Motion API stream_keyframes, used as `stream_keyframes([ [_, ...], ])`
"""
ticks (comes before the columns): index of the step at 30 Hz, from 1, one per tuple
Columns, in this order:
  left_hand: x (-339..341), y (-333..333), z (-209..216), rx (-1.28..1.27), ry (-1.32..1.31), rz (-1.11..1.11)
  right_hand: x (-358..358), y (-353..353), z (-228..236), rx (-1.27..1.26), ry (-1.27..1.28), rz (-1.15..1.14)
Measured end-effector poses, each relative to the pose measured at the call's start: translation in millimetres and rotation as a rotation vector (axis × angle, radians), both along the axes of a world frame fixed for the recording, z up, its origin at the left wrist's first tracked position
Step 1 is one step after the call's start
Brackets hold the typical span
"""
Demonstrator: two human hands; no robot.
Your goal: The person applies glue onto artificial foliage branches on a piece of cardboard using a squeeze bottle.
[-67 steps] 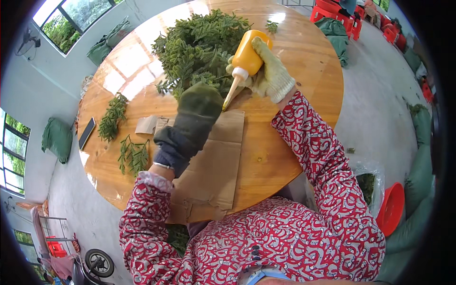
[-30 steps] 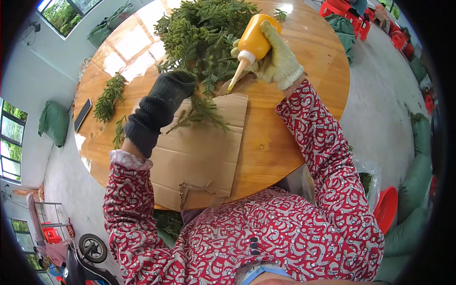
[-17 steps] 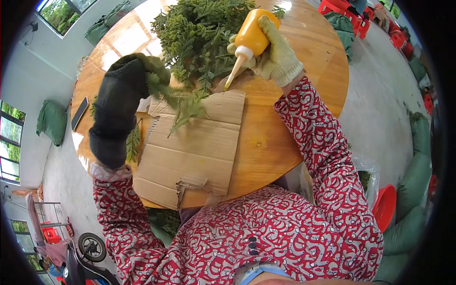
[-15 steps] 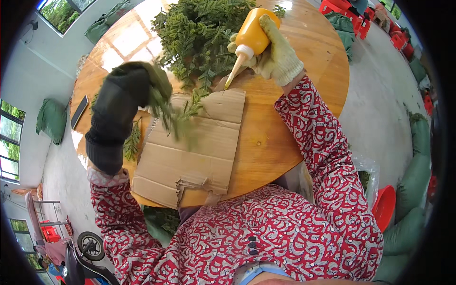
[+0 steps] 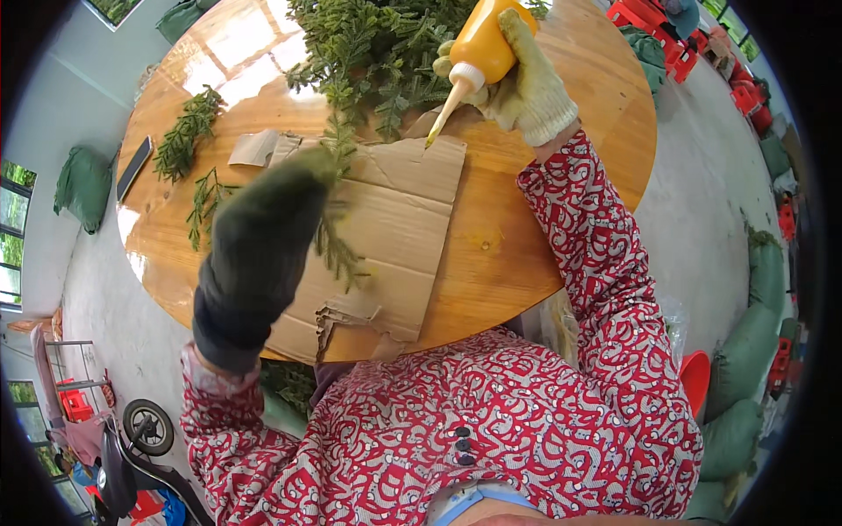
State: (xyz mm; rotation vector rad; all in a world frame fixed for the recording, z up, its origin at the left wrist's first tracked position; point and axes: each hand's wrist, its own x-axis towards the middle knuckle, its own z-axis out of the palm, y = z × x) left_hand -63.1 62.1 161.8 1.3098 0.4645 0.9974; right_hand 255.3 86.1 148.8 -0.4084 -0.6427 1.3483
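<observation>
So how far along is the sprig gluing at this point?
Done: four loose sprigs lie at the table's left edge, apart from the pile. In hand: the left hand holds a sprig over the cardboard; the right hand tilts the bottle nozzle-down at the cardboard's top edge. Left: the big pile looks untouched.

Left hand (image 5: pixel 263 237), in its dark glove, has swung back in from the table's left side and now sits over the cardboard sheet (image 5: pixel 395 237); half a second ago it was raised out past the sheet's left edge. The green sprig (image 5: pixel 338 245) came with it: lifted out of the big pile earlier, it now hangs from the glove over the middle of the cardboard. Blurred glove, so mid-motion. Cardboard lies closer under the greenery pile (image 5: pixel 377 53) than two seconds back.
</observation>
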Motion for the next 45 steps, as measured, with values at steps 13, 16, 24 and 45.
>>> stream_keyframes([
  [13,10.6,4.4,-7.6,0.145,-0.035,0.056,12.4,6.8,-13.6,-0.012,-0.136,0.080],
  [16,3.4,15.1,-1.3,0.820,0.453,0.176,11.1,5.6,-10.6,-0.022,-0.131,0.064],
  [24,-3.3,-10.5,4.0,0.932,0.478,-0.047,-7.4,-4.1,7.5,0.017,-0.107,-0.006],
  [45,32.9,-7.2,-25.7,1.275,0.956,-0.073,-6.4,-7.2,14.1,0.049,-0.092,0.016],
])
